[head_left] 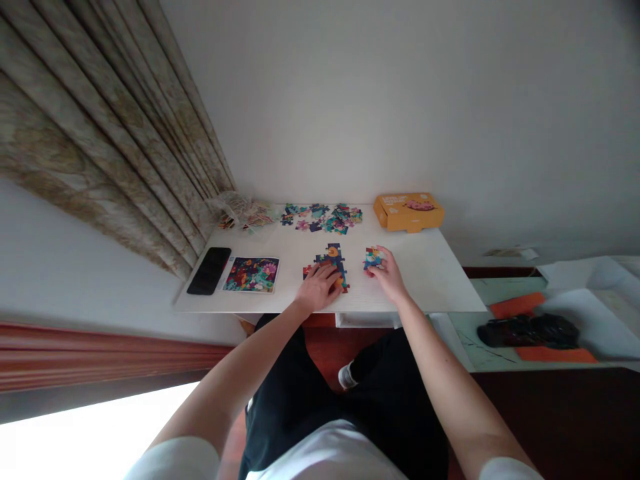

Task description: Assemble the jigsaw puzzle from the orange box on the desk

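Observation:
My left hand (318, 288) lies with its fingers stretched over a joined section of jigsaw puzzle (334, 252) on the white table. Parts of that section are hidden under the fingers. To the right, my right hand (393, 279) has its thumb and fingers around a small cluster of puzzle pieces (372, 259), blue, yellow and red. A gap of bare tabletop separates the cluster from the larger section. Loose puzzle pieces (340, 217) are spread along the back of the table. At the left lies a colourful reference picture (251, 275).
A black phone (209, 271) lies at the table's left edge, near the curtain (150, 100). Behind it sits a clear plastic bag (245, 212) with small items inside. A yellow puzzle box (410, 212) stands at the back right, against the wall.

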Available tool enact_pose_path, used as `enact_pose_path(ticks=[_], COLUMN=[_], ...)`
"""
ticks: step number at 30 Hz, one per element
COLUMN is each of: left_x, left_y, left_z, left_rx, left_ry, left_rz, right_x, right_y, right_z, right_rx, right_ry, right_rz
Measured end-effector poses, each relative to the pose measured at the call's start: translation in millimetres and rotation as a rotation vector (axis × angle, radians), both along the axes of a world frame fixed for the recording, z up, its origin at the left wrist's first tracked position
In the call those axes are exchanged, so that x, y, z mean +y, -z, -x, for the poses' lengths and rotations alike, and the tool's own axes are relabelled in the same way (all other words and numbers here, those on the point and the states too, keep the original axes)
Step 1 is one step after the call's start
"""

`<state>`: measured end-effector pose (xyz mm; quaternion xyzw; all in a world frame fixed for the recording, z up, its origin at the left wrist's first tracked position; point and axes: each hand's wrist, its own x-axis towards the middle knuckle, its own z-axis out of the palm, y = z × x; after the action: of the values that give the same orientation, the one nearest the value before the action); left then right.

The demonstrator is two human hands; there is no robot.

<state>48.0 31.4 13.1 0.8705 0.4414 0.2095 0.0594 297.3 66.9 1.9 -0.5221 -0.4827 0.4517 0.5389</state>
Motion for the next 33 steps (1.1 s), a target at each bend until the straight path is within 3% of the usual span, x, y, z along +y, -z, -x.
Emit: enact_pose_path(ticks=[8,16,25,33], left_x=[0.0,0.3,-3.8,-5.6], left_y=[-2.6,-4.3,-5.0,-6.8], left_z=[-1.8,-1.5,0.6,2.5], left_rx=[0.001,-0.007,-0.047,-0.036], left_ry=[0.004,0.011,-0.051,-0.094], left_rz=[-0.016,0.001,-0.031,-0.045], right_x=[8.9,6.8,1.2,1.5], right_y=[2.7,10.4,20.7,15.0], right_z=[12.5,13.3,13.2,16.0], right_rx=[0.054,0.055,0.079,0.201], right_ry=[0.109,0.047,0.074,0.065], right_rz=[0.087,0.006,-0.031,0.007])
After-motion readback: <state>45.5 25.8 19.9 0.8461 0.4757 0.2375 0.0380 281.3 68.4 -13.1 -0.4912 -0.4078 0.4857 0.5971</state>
